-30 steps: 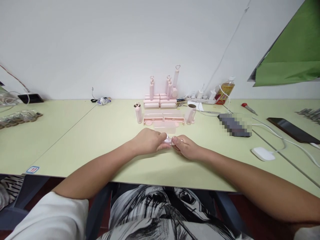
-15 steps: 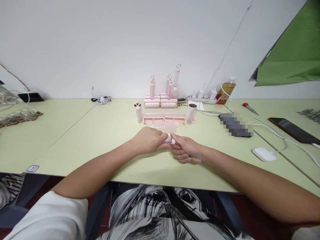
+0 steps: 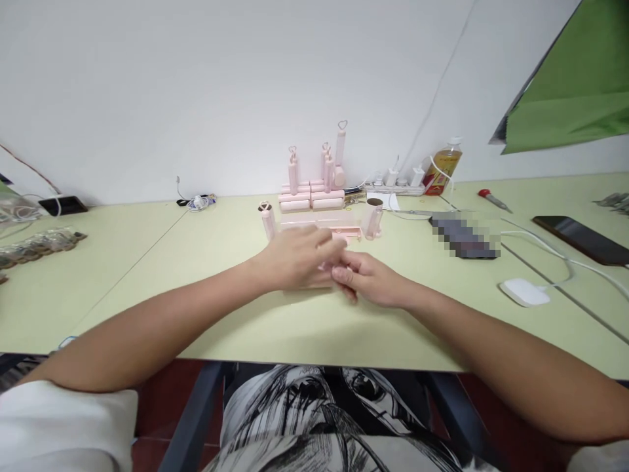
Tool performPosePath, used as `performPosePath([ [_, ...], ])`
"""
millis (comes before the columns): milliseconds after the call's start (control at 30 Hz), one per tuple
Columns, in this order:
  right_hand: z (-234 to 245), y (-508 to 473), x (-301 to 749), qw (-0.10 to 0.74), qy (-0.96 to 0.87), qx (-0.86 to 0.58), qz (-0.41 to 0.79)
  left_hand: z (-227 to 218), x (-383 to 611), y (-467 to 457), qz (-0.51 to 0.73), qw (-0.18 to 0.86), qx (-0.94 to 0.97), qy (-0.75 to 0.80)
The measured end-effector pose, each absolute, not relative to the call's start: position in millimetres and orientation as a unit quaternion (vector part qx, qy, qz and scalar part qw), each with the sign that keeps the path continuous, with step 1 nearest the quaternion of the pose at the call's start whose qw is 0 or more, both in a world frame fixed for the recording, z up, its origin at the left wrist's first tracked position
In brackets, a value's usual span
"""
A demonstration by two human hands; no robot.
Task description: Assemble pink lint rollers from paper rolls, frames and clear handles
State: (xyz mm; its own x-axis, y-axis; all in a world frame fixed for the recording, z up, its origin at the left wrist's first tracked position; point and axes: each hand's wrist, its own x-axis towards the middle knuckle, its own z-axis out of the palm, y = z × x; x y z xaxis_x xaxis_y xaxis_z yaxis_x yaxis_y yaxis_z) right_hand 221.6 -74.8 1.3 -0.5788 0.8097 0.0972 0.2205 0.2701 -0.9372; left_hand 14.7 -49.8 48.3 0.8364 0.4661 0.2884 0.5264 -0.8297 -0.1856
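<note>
My left hand (image 3: 299, 259) reaches over from the left, its fingers bent and slightly blurred around a small pink-and-clear tube (image 3: 323, 267). From the right, my right hand (image 3: 368, 278) meets it, thumb and fingers closed on the same tube. Most of the tube is hidden by the fingers. Just beyond the hands lies an open pink tray-like case (image 3: 346, 231), partly covered by my left hand. Upright pink tubes with brown-looking open tops stand on either side, one at the left (image 3: 268, 221) and one at the right (image 3: 374, 219).
Several slim pink tubes with heart-shaped loops (image 3: 328, 169) stand on stacked pink cases (image 3: 327, 199) by the wall. A power strip (image 3: 400, 189), a drink bottle (image 3: 443, 169), a red-capped tool (image 3: 494, 200), a phone (image 3: 582, 239) and a white charger (image 3: 524, 292) lie rightward. Wrapped items (image 3: 42, 246) lie left.
My left hand has moved up and over, its fingers now overlapping my right hand. My right hand has turned and risen slightly. The tube shows less between them. The view has shifted a little.
</note>
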Motion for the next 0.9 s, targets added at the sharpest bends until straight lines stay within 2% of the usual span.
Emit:
performPosePath([
  [67,1.9,-68.1,227.7,0.365,-0.724,-0.402,0.425,51.1,17.5,-47.3,-0.19,0.12,-0.908,-0.354],
  [133,3.3,-61.2,234.1,0.403,-0.699,-0.442,0.393,48.0,17.4,-46.8,-0.209,0.073,-0.881,-0.419],
  [267,4.8,-55.0,239.2,0.389,-0.709,-0.44,0.39,25.9,12.8,-49.2,-0.144,-0.034,-0.894,-0.424],
  [467,8.9,-58.5,238.8,0.386,-0.721,-0.422,0.391,5.7,-0.6,-44.1,-0.201,-0.146,-0.866,-0.434],
  [700,0.3,-54.7,244.2,0.401,-0.684,-0.406,0.454,10.6,-3.3,-46.9,-0.071,-0.083,-0.913,-0.393],
  [900,-3.0,-56.2,243.8,0.43,-0.678,-0.396,0.445,5.3,-4.0,-45.6,-0.008,-0.207,-0.854,-0.478],
])
